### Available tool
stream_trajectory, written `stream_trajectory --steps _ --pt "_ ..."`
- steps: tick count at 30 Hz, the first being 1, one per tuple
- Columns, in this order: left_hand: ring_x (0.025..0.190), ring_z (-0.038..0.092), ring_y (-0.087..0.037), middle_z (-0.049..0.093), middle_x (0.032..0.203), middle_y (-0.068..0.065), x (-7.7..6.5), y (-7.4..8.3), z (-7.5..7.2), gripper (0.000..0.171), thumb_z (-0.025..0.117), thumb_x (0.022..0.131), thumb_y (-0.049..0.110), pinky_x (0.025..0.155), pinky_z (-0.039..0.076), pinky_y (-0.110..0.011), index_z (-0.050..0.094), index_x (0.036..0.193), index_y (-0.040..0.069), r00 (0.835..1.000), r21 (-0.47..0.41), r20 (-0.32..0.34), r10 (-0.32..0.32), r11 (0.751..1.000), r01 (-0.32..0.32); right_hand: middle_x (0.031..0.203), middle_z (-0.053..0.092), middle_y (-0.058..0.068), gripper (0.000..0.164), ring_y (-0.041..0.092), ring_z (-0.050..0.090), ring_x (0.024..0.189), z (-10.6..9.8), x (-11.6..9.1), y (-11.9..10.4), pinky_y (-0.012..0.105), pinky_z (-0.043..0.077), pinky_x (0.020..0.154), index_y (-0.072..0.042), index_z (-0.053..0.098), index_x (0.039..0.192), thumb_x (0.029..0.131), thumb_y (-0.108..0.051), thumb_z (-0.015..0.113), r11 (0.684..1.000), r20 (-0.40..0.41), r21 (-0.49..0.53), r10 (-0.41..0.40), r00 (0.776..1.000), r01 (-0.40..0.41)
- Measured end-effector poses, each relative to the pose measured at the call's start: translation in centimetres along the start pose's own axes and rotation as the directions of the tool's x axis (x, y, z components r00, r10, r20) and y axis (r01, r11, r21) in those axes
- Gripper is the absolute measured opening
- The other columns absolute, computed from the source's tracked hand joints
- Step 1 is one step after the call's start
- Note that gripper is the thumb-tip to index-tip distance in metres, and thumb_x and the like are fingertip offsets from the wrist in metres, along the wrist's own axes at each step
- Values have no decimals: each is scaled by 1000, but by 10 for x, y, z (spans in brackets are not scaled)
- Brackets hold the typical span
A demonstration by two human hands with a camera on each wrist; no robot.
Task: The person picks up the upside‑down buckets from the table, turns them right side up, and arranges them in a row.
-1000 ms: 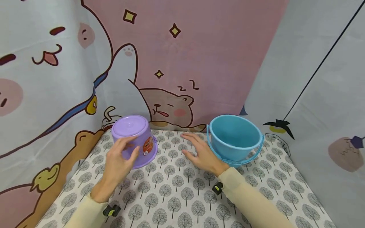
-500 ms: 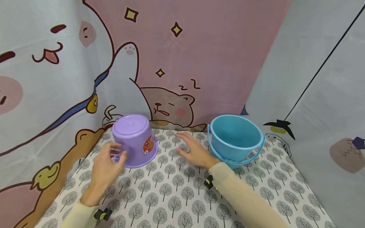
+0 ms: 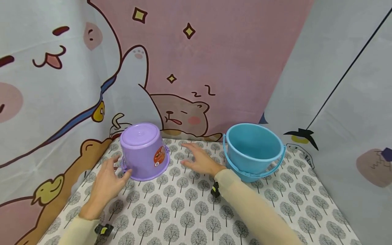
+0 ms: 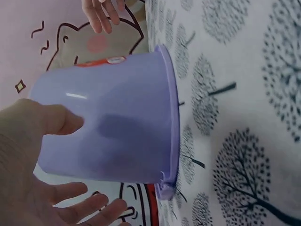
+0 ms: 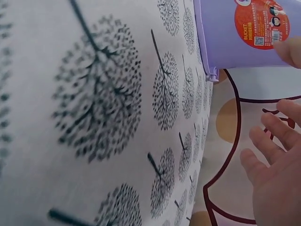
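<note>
A purple bucket (image 3: 141,153) stands upside down on the left of the table, its base facing up and a red round sticker (image 3: 159,156) on its side. My left hand (image 3: 108,180) is at its near left side, thumb and fingers spread; whether it touches the bucket I cannot tell. To the bucket's right my right hand (image 3: 200,160) hovers with fingers extended and holds nothing. A blue bucket (image 3: 254,146) sits upright on the right, mouth up, with its handle hanging down in front. In the left wrist view the purple bucket (image 4: 108,117) lies beyond my thumb.
A white cloth with grey tree prints (image 3: 186,211) covers the table. Behind it hangs a pink curtain (image 3: 232,68) with cartoon animals, and pale cloth walls (image 3: 343,119) close in both sides.
My left hand has moved left and down from in front of the purple bucket to its side. My right hand has shifted left, away from the blue bucket. Both buckets stay put.
</note>
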State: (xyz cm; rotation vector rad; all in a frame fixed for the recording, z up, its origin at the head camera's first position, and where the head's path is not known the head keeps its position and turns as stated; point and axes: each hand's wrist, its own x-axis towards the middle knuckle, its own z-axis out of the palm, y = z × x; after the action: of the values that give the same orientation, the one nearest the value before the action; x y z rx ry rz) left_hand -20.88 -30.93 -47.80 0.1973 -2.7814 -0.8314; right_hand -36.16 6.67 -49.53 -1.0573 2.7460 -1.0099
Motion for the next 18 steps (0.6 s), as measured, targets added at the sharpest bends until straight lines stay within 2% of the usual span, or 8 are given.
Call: stream_trajectory --steps 6,10,14,18 --pt "152 45 -76 28 176 -52 8 -12 0 123 83 104 61 108 52 -95 17 182 -7 992 62 123 -27 998 20 190 38 14 91 41 41 175 8 16 -5 68 39 144 -19 37 183 109 -50 81 1000 75 24 14 997 -16" --pt "158 35 -79 22 178 -53 12 -18 1 133 84 100 70 113 46 -97 13 182 -9 981 83 190 -43 996 27 193 33 15 98 43 31 180 14 22 -6 71 30 146 -18 35 184 106 -53 84 999 107 14 36 994 -38" --pt "159 32 -79 20 178 -54 16 -22 4 139 90 96 69 117 41 -98 14 181 -10 974 76 222 -43 997 27 193 30 18 104 49 24 181 18 26 -4 74 22 147 -18 33 185 104 -55 87 999 125 -1 46 991 -46" --pt "159 31 -81 20 178 -55 19 -25 7 142 95 92 64 118 38 -99 13 181 -10 967 51 252 -41 998 29 193 28 21 110 49 23 181 23 32 -1 74 19 148 -21 31 186 101 -56 90 998 155 5 66 986 -68"
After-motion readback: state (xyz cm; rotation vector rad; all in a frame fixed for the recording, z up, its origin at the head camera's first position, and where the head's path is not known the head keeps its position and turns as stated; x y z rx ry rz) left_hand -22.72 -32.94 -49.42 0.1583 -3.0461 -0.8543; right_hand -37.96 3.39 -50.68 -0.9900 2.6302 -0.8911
